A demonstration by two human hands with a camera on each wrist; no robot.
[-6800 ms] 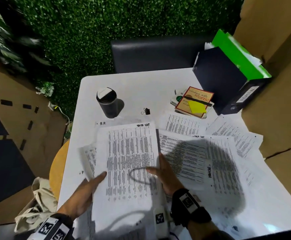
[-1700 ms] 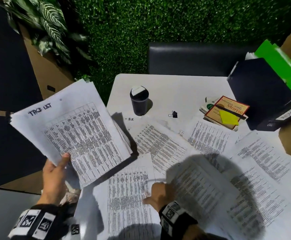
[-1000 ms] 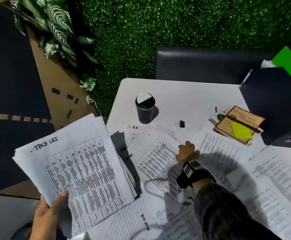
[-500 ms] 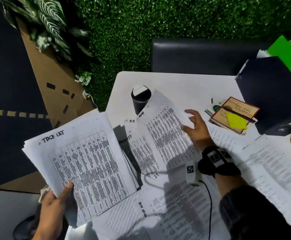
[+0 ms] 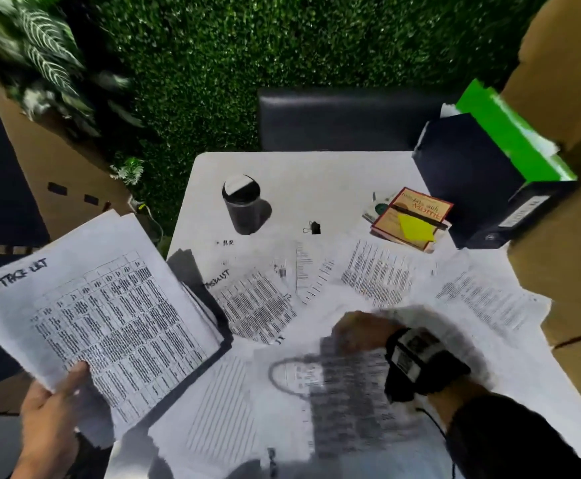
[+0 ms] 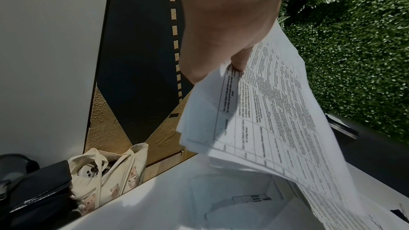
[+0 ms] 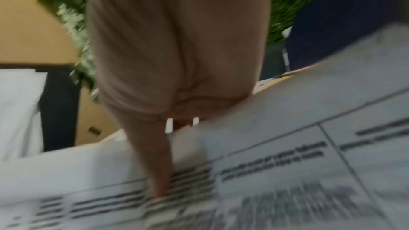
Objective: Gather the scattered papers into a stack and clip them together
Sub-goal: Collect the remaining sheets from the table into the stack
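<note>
My left hand (image 5: pixel 69 383) grips a stack of printed papers (image 5: pixel 99 323) headed "TASK LIST" by its near corner, held up past the table's left edge; the left wrist view shows the thumb (image 6: pixel 240 59) on top of the stack (image 6: pixel 276 111). My right hand (image 5: pixel 356 331) is blurred over the near middle of the table. It pinches a printed sheet (image 5: pixel 348 406), thumb (image 7: pixel 157 160) on top of the sheet (image 7: pixel 287 163), fingers hidden beneath. More loose sheets (image 5: pixel 379 274) are scattered across the white table (image 5: pixel 316 181). A small black binder clip (image 5: pixel 313 228) lies beyond them.
A dark cup with a lid (image 5: pixel 242 205) stands at the far left of the table. A book with a yellow sticky note (image 5: pixel 413 219) lies at the far right, beside dark binders (image 5: pixel 469 178) and a green folder (image 5: pixel 510 140). Cardboard (image 5: pixel 565 236) borders the right side. A tote bag (image 6: pixel 110 172) sits below left.
My right hand has pulled back from the far middle of the table toward me, bringing a sheet along. My left hand keeps holding the stack in about the same place.
</note>
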